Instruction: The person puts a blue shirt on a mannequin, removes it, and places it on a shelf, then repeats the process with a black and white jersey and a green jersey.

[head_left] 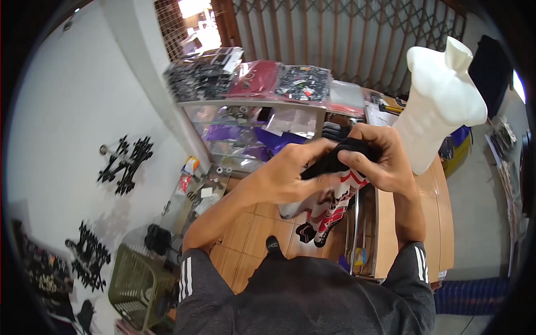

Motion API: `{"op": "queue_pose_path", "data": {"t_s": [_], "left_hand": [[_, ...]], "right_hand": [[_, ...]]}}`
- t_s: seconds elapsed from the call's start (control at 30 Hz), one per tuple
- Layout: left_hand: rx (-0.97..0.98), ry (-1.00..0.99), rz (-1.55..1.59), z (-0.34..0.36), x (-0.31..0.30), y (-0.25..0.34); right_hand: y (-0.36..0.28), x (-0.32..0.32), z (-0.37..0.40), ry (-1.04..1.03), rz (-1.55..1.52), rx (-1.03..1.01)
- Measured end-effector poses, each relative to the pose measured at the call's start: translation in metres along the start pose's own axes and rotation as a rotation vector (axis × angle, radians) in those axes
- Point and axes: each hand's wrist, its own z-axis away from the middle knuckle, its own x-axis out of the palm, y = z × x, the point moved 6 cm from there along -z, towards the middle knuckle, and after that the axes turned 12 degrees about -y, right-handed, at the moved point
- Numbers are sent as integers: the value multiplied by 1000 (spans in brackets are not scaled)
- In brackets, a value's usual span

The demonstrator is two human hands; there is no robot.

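Observation:
A black, white and red printed garment (338,204) hangs in front of me, its black edge bunched up between my hands. My right hand (385,159) grips the black fabric, thumb on the near side and fingers curled over the top. On the other side, my left hand (287,173) closes on the same black part, its fingertips slightly blurred. Below, two narrow dark ends of the garment dangle above the tiled floor. Its exact kind is hard to make out because of the folds.
A white torso mannequin (441,100) stands on a wooden counter (430,218) at the right. Ahead, a glass display case (245,104) carries packaged clothes (254,78). A green basket (131,285) sits lower left. Black racks (128,164) hang on the left wall.

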Motion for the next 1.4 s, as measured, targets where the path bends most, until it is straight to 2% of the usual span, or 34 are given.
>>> {"op": "queue_pose_path", "data": {"t_s": [0.07,0.13,0.17,0.2,0.3,0.33,0.37,0.4,0.43,0.5,0.57,0.63,0.67,0.7,0.77,0.8,0.83,0.87,0.9,0.97,1.0,1.03,1.1,1.13,1.17,1.23,1.27,1.33,1.37,1.4], "left_hand": [[15,-20,95,-22,-12,-24],[95,2,176,-45,-29,-47],[75,-16,262,-56,-41,-56],[104,-50,277,-68,-51,-58],[139,-240,216,-108,-71,-77],[170,-308,163,-119,-72,-80],[200,-373,108,-129,-75,-82],[64,-565,-63,-138,-76,-89],[232,-648,-194,-150,-72,-100],[-54,-898,-256,-171,-68,-126],[329,-694,-103,-199,-79,-136],[157,-590,200,-229,-88,-145],[254,-558,333,-245,-91,-138],[348,-523,466,-262,-95,-132],[368,-617,424,-297,-94,-126],[375,-708,278,-310,-95,-119],[382,-790,128,-325,-94,-116],[595,-788,-54,-342,-92,-111],[362,-934,-236,-361,-85,-122],[233,-857,-482,-402,-89,-122],[480,-812,-259,-423,-88,-117],[567,-777,-120,-445,-91,-114],[642,-764,101,-503,-97,-121],[560,-719,310,-510,-95,-109],[604,-690,265,-533,-93,-111],[584,-795,-13,-542,-86,-97],[563,-824,-134,-552,-85,-93],[535,-886,-385,-573,-83,-83],[462,-794,-485,-598,-84,-83],[524,-641,-360,-618,-87,-80]], "right_hand": [[13,-15,-11,40,27,57],[29,-22,-17,-82,144,43],[36,-26,-18,-141,200,43],[49,-30,-17,-317,329,261],[77,-57,-19,-222,197,306],[72,-71,-21,-139,151,160],[72,-86,-19,-4,146,163],[72,-102,-16,131,138,163],[79,-113,-6,228,-36,353],[94,-132,2,383,-19,269],[114,-143,20,547,-135,387],[87,-144,4,547,190,303],[87,-146,0,352,272,364],[97,-155,7,332,311,496],[109,-177,23,308,312,740],[97,-194,27,382,424,669],[74,-206,26,623,400,571],[74,-226,39,719,427,563],[73,-250,54,811,453,552],[70,-283,60,933,358,447],[71,-297,62,931,292,480],[67,-311,64,862,390,587],[57,-333,70,718,566,791],[56,-341,68,615,553,820],[55,-349,66,512,540,845],[51,-382,76,510,700,912],[49,-400,84,618,651,858],[44,-443,99,677,798,769],[48,-472,114,699,837,693],[50,-495,122,830,838,576]]}}
